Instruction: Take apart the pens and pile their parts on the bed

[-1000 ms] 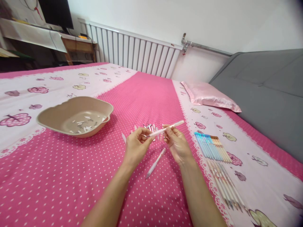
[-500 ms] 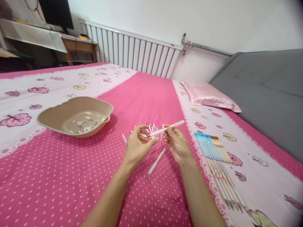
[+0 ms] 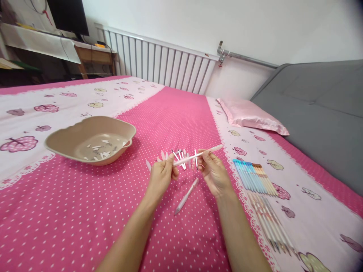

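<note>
My left hand [image 3: 162, 174] pinches the left end of a slim pale pink pen [image 3: 188, 158], thumb on top and fingers curled. My right hand [image 3: 214, 173] grips the same pen towards its right end, which sticks out past the fingers. The pen is held slanted, rising to the right; whether it is one piece or two, I cannot tell. Behind it on the bed lie several white sticks with dark ends [image 3: 181, 155] and several pale pink pen parts [image 3: 164, 155], partly hidden by my hands. Another pink pen [image 3: 186, 197] lies just below, between my forearms.
A beige basin [image 3: 119, 154] with small white scraps stands on the left. To the right are a row of blue and tan pens [image 3: 251, 174] and a row of pale pens [image 3: 270, 219]. A pink pillow [image 3: 252, 117] lies farther back, near a grey headboard [image 3: 317, 102].
My left hand has gone from open, spread fingers beside the pen's left end to a pinch on it. My right hand keeps its hold, nearly unmoved.
</note>
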### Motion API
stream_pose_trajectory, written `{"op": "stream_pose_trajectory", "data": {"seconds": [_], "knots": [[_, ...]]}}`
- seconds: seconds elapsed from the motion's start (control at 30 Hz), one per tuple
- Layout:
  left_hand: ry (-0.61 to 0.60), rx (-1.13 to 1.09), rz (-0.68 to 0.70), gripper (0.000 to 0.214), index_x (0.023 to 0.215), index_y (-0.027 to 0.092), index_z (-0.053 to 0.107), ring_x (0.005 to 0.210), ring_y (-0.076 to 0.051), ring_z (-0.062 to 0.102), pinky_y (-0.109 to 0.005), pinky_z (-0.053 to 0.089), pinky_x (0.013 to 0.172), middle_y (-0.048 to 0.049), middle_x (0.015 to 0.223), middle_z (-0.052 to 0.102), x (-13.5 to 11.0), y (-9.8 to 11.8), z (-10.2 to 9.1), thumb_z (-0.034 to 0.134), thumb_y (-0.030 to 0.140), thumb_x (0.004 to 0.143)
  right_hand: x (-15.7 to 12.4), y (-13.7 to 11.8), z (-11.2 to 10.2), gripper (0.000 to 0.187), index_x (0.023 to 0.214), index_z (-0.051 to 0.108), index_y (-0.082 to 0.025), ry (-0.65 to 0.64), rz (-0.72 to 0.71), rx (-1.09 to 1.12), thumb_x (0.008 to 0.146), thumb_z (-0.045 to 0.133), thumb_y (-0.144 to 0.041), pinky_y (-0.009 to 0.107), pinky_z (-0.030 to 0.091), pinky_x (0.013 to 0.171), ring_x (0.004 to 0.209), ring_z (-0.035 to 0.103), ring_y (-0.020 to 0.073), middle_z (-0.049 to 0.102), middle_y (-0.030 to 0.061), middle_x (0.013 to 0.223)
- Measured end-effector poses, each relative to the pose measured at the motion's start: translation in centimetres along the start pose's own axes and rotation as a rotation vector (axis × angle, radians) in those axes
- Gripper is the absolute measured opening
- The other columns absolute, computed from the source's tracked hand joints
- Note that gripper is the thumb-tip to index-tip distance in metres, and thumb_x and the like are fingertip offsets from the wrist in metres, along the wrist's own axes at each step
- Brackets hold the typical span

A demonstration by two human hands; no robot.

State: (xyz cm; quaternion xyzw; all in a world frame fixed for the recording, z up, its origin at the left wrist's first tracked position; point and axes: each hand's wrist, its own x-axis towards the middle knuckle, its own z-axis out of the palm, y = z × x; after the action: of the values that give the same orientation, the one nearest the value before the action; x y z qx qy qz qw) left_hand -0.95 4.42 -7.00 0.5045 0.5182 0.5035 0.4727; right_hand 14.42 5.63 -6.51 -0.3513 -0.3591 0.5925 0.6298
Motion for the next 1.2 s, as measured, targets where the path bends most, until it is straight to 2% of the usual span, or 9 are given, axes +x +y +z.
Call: {"op": "stream_pose_trajectory", "data": {"seconds": [0.13,0.33,0.53,0.67,0.77,0.83,1.0,1.1,1.2], "knots": [[0.007,-0.001,-0.021,0.058,0.049,0.014,0.056,0.042,-0.011,0.048,-0.023,0.039,0.048,-0.0031,0.043,0.053,0.1,-0.1,0.0,0.041,0.062,0.079,0.2,-0.2,-0.3,0.024,0.081,0.069,-0.019,0.040,-0.006,0.026,0.065,0.076,-0.036,0.015,0.041,0.047,0.059,0.049,0.0063,0.057,-0.0022,0.070],[0.087,-0.019,-0.020,0.057,0.053,0.014,0.055,0.044,-0.011,0.049,-0.023,0.038,0.048,-0.0019,0.047,0.053,0.4,-0.5,-0.2,0.042,0.063,0.078,0.3,-0.5,-0.5,0.017,0.079,0.068,-0.020,0.053,-0.001,0.114,0.070,0.072,-0.034,0.014,0.044,0.048,0.065,0.055,0.0059,0.066,0.0017,0.097],[-0.040,-0.009,-0.037,0.049,0.060,0.013,0.056,0.043,-0.010,0.046,-0.022,0.036,0.045,0.0006,0.049,0.053,0.4,-0.8,0.1,0.050,0.059,0.075,-0.1,0.3,0.3,0.021,0.084,0.070,-0.018,-0.055,0.051,-0.036,0.068,0.074,-0.030,0.014,0.048,0.054,0.069,0.060,0.0081,0.068,0.0037,0.090],[-0.096,0.111,-0.010,0.039,0.062,0.014,0.057,0.037,-0.008,0.037,-0.020,0.027,0.040,0.0045,0.042,0.046,0.6,-1.2,-0.2,0.058,0.052,0.071,0.8,0.4,-1.1,0.021,0.079,0.070,-0.017,0.137,-0.053,-0.014,0.064,0.077,-0.029,0.013,0.050,0.054,0.062,0.059,0.0059,0.068,0.0019,0.083],[0.007,0.145,-0.033,0.031,0.066,0.014,0.057,0.037,-0.008,0.038,-0.019,0.026,0.038,0.0047,0.042,0.047,0.9,-1.5,-0.9,0.060,0.044,0.070,1.8,0.4,-2.5,0.021,0.074,0.069,-0.018,0.318,-0.150,0.060,0.059,0.080,-0.027,0.013,0.052,0.059,0.067,0.061,0.0071,0.067,0.0005,0.080],[0.125,0.085,-0.039,0.026,0.074,0.014,0.057,0.038,-0.009,0.043,-0.019,0.030,0.039,0.0039,0.047,0.051,1.2,-1.8,-1.4,0.059,0.039,0.072,2.3,0.8,-3.0,0.023,0.072,0.068,-0.018,0.366,-0.183,0.096,0.056,0.081,-0.027,0.015,0.053,0.064,0.074,0.063,0.0092,0.067,0.0002,0.081],[0.293,-0.108,-0.078,0.018,0.092,0.013,0.051,0.045,-0.008,0.053,-0.020,0.042,0.047,0.0006,0.063,0.060,2.1,-2.7,-2.1,0.051,0.027,0.079,2.8,3.1,-2.8,0.027,0.076,0.068,-0.021,0.222,-0.114,0.065,0.055,0.082,-0.031,0.018,0.051,0.077,0.091,0.060,0.0110,0.066,0.0005,0.095],[0.282,-0.130,-0.130,0.015,0.093,0.012,0.051,0.045,-0.008,0.054,-0.020,0.044,0.048,0.0002,0.062,0.059,2.6,-3.3,-2.2,0.050,0.019,0.080,2.6,4.1,-2.7,0.024,0.079,0.069,-0.021,0.082,-0.044,-0.080,0.062,0.078,-0.034,0.017,0.049,0.079,0.099,0.057,0.0112,0.060,0.0023,0.114],[0.223,-0.073,-0.132,0.024,0.103,0.010,0.053,0.047,-0.008,0.055,-0.021,0.044,0.049,-0.0023,0.067,0.062,3.0,-3.9,-2.1,0.050,0.017,0.080,2.2,3.7,-2.8,0.024,0.081,0.069,-0.019,0.003,0.029,-0.271,0.066,0.074,-0.037,0.018,0.050,0.069,0.099,0.057,0.0146,0.054,0.0043,0.124]]}}
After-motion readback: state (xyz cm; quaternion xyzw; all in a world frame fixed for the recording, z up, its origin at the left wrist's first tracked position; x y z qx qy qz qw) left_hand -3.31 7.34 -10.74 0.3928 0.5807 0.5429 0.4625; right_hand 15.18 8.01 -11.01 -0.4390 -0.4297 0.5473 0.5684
